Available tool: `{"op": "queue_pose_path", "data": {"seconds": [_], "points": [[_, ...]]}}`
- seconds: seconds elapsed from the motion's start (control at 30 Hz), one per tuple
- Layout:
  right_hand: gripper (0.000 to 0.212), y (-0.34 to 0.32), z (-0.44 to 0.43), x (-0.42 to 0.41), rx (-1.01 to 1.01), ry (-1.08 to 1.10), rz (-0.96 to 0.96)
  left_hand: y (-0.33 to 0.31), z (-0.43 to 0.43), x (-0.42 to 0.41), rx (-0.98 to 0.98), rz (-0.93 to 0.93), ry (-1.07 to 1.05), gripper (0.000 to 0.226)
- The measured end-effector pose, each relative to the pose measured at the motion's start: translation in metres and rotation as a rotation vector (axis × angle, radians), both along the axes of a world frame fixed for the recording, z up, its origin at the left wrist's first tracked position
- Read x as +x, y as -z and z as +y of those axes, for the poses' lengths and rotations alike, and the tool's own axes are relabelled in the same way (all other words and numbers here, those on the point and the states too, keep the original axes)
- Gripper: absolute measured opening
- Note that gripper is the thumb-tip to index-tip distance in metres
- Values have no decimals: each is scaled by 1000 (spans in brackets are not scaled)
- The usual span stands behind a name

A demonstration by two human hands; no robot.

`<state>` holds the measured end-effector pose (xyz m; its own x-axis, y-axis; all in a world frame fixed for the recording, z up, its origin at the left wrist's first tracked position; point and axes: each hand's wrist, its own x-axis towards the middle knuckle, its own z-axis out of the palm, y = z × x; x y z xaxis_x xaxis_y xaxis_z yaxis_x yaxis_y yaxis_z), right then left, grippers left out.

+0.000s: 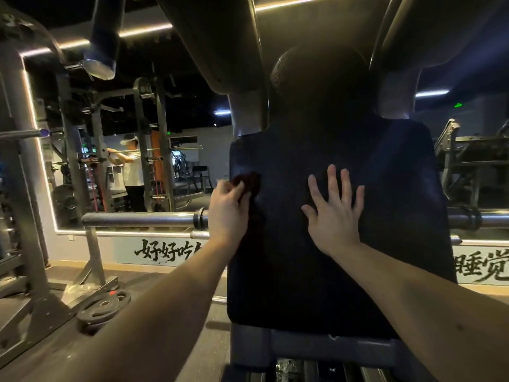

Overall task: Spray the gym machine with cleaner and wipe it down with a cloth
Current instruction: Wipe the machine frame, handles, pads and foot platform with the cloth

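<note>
The gym machine [325, 351] is seen close up, its dark upright back pad [385, 216] filling the middle of the view, with a rounded head pad [316, 84] set above it. A dark red cloth [249, 181] is held against the left edge of the back pad, somewhat above its mid-height. It is bunched and gripped in the curled fingers of the left hand [227, 213], which is laid over that edge. The right hand [334, 213] is pressed flat on the middle of the pad, near the cloth but apart from it, with its fingers straight and spread and nothing grasped. Behind the pad a steel bar [143, 219] is run across from left to right. Black weight plates [103, 306] are stacked on the floor at the lower left. On the wall beyond, a light-framed mirror [192, 128] is fixed, in which a person [133, 172] in a white top is shown beside a rack, and black brushed lettering [165, 250] is painted beneath it
</note>
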<state>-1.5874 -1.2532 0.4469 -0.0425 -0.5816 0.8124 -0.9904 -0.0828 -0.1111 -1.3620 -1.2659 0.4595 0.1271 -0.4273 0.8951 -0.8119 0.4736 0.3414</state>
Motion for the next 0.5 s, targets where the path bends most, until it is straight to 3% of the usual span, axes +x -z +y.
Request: {"op": "queue_pose_path", "data": {"seconds": [0.1, 0.23, 0.4, 0.5], "points": [[67, 1, -2, 0, -3, 15, -5, 8, 0, -3, -40, 1, 4, 30], [68, -2, 2, 3, 16, 22, -2, 79, 17, -3, -53, 7, 54, 28], [71, 12, 33, 30, 89, -12, -18, 173, 64, -8, 135, 22, 73, 29], [74, 48, 54, 51, 149, -55, 94, 180, 79, -7, 232, 7, 76, 26]]}}
